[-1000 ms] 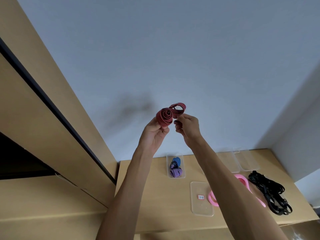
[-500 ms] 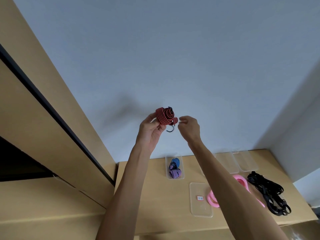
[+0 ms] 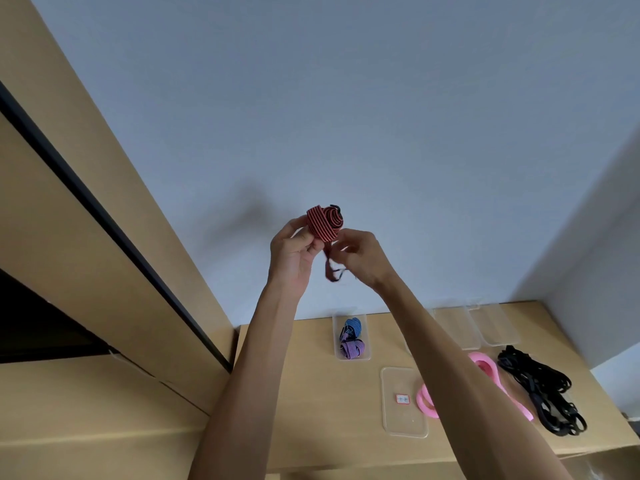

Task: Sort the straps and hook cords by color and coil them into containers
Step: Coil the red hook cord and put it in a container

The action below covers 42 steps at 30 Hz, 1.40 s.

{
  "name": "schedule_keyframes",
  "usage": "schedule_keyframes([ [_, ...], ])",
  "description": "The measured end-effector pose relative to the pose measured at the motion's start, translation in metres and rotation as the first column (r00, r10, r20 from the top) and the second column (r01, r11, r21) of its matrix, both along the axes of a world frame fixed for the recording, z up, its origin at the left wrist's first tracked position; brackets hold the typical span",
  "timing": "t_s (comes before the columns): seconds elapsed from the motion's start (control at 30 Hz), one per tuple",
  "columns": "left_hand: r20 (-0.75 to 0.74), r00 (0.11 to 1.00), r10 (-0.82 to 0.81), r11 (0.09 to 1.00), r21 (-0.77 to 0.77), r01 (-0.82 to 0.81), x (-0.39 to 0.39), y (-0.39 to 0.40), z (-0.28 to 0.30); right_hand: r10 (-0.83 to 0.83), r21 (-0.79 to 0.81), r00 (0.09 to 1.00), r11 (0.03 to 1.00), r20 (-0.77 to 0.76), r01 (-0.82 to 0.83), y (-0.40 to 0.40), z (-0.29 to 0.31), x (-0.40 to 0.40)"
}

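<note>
Pale grey wall (image 3: pixel 346 116); tan wooden table (image 3: pixel 311 410); tan cabinet (image 3: pixel 69 237) at left.

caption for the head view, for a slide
Both hands, left and right, hold a red coiled cord raised above the table.

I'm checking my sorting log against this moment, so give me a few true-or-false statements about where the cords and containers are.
1. Both hands hold the red striped cord raised above the table. True.
2. The left hand grips the coiled part. True.
3. The container by the wall holds a pink coil. False: it holds a blue coil and a purple coil.
4. The black straps are packed in a container. False: they lie loose on the table.
5. The right hand holds the cord's loose tail. True.
</note>
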State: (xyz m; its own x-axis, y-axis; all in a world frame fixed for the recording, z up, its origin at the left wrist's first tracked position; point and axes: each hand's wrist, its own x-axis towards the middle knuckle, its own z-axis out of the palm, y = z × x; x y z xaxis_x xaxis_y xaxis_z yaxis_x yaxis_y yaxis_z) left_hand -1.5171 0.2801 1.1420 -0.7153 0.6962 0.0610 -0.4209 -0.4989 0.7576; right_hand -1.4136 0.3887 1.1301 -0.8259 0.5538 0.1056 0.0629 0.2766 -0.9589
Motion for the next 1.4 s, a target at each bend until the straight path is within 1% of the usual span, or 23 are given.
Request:
schedule_keyframes([
  [0.07, -0.032, 0.998, 0.059, 0.998, -0.029, -0.06, -0.001, 0.0, -0.001, -0.003, 0.027, 0.997, 1.0, 0.08, 0.001, -0.001, -0.003, -0.001],
  [0.1, -0.051, 0.996, 0.069, 0.996, -0.045, -0.071, -0.001, 0.0, -0.001, -0.017, 0.024, 0.998, 1.0, 0.068, 0.016, -0.003, -0.003, -0.002],
  [0.2, -0.105, 0.993, 0.05, 0.993, -0.097, -0.061, 0.002, 0.0, -0.004, -0.104, 0.07, 0.993, 0.992, -0.056, 0.108, -0.006, -0.001, -0.004],
  [0.23, -0.108, 0.993, 0.042, 0.993, -0.109, -0.054, 0.003, 0.0, -0.004, -0.11, 0.062, 0.989, 0.991, -0.102, 0.117, -0.007, 0.0, -0.005],
  [0.3, -0.093, 0.996, 0.007, 0.993, -0.116, -0.018, 0.003, -0.001, -0.004, -0.092, -0.024, 0.977, 0.996, -0.192, 0.089, -0.01, 0.004, -0.007],
  [0.37, -0.091, 0.994, -0.055, 0.99, -0.135, 0.043, 0.002, -0.003, -0.004, -0.089, -0.073, 0.969, 0.995, -0.229, 0.075, -0.012, 0.007, -0.008],
  [0.43, -0.098, 0.99, -0.098, 0.981, -0.175, 0.079, 0.0, -0.006, -0.003, -0.068, -0.059, 0.973, 0.997, -0.219, 0.057, -0.011, 0.006, -0.009],
  [0.53, -0.077, 0.995, -0.07, 0.983, -0.175, 0.056, -0.006, -0.009, 0.001, -0.051, -0.134, 0.979, 0.991, -0.2, 0.024, -0.014, 0.005, -0.008],
  [0.6, -0.069, 0.996, -0.047, 0.984, -0.175, 0.034, -0.006, -0.009, 0.002, -0.07, -0.161, 0.978, 0.986, -0.197, 0.038, -0.015, 0.004, -0.009],
  [0.7, -0.073, 0.997, 0.011, 0.977, -0.21, -0.026, -0.006, -0.009, 0.003, -0.113, -0.201, 0.974, 0.977, -0.198, 0.072, -0.021, 0.001, -0.012],
  [0.77, -0.083, 0.994, 0.072, 0.965, -0.245, -0.09, -0.004, -0.007, 0.002, -0.178, -0.198, 0.966, 0.97, -0.189, 0.14, -0.025, -0.001, -0.013],
  [0.83, -0.103, 0.986, 0.133, 0.954, -0.257, -0.156, 0.0, -0.005, 0.0, -0.278, -0.131, 0.947, 0.957, -0.163, 0.258, -0.028, -0.003, -0.015],
  [0.9, -0.135, 0.969, 0.209, 0.936, -0.259, -0.238, 0.004, -0.002, -0.002, -0.324, -0.068, 0.937, 0.946, -0.131, 0.318, -0.028, -0.005, -0.015],
  [0.97, -0.143, 0.946, 0.291, 0.913, -0.254, -0.319, 0.006, 0.001, -0.002, -0.308, -0.027, 0.948, 0.951, -0.083, 0.307, -0.028, -0.009, -0.015],
  [1.1, -0.004, 0.891, 0.453, 0.848, -0.305, -0.433, 0.001, 0.005, -0.006, -0.272, 0.058, 0.962, 0.96, -0.036, 0.274, -0.035, -0.017, -0.013],
  [1.13, -0.025, 0.873, 0.486, 0.823, -0.324, -0.467, 0.0, 0.006, -0.01, -0.281, 0.07, 0.959, 0.957, -0.022, 0.282, -0.037, -0.018, -0.013],
  [1.17, -0.11, 0.852, 0.512, 0.787, -0.338, -0.516, 0.0, 0.007, -0.015, -0.296, 0.079, 0.955, 0.952, -0.008, 0.296, -0.037, -0.019, -0.014],
  [1.23, -0.405, 0.763, 0.504, 0.695, -0.336, -0.636, 0.001, 0.009, -0.024, -0.295, 0.09, 0.954, 0.953, 0.047, 0.29, -0.039, -0.018, -0.016],
  [1.27, -0.539, 0.701, 0.467, 0.649, -0.33, -0.686, 0.001, 0.009, -0.028, -0.265, 0.085, 0.96, 0.963, 0.093, 0.258, -0.041, -0.015, -0.016],
  [1.3, -0.637, 0.642, 0.426, 0.606, -0.326, -0.725, 0.001, 0.009, -0.03, -0.236, 0.084, 0.962, 0.971, 0.138, 0.226, -0.041, -0.014, -0.016],
  [1.37, -0.764, 0.547, 0.342, 0.552, -0.308, -0.775, 0.0, 0.006, -0.035, -0.235, 0.17, 0.954, 0.964, 0.188, 0.204, -0.04, -0.008, -0.013],
  [1.4, -0.801, 0.521, 0.294, 0.553, -0.302, -0.776, -0.001, 0.005, -0.037, -0.24, 0.213, 0.954, 0.956, 0.18, 0.2, -0.039, -0.004, -0.01],
])
